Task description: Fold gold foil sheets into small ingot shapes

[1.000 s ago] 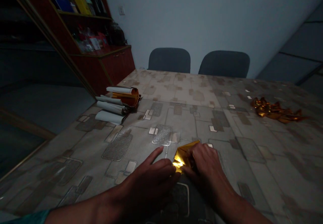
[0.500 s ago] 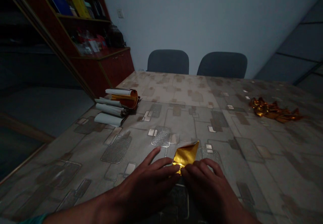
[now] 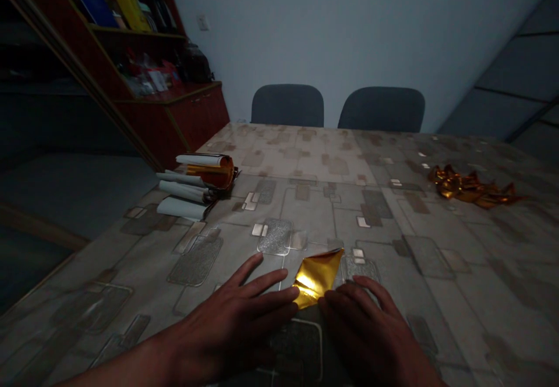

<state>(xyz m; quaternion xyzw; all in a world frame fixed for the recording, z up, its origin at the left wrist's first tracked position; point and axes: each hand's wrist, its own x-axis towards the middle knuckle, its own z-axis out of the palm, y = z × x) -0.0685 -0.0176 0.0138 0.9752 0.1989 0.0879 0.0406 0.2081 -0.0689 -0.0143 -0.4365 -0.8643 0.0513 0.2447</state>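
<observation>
A folded sheet of gold foil paper (image 3: 318,276) lies on the table close in front of me, with a pointed corner at its upper right. My left hand (image 3: 238,311) is open, fingers stretched and spread, its fingertips touching the paper's lower left edge. At the lower right edge, my right hand (image 3: 367,323) has bent fingers, drawn close together, with their tips on the paper. My right thumb is hidden beneath the hand.
Rolled sheets, white outside and gold inside, form a stack (image 3: 192,186) at the table's left. Several folded gold foil pieces (image 3: 471,188) lie at the right. Two grey chairs (image 3: 287,106) stand behind the patterned tablecloth (image 3: 301,151). A red-brown cabinet (image 3: 198,116) is at the far left.
My hands have moved apart from the middle of the paper's lower edge, uncovering more of the gold surface. The left fingers are more spread. The whole view has shifted slightly.
</observation>
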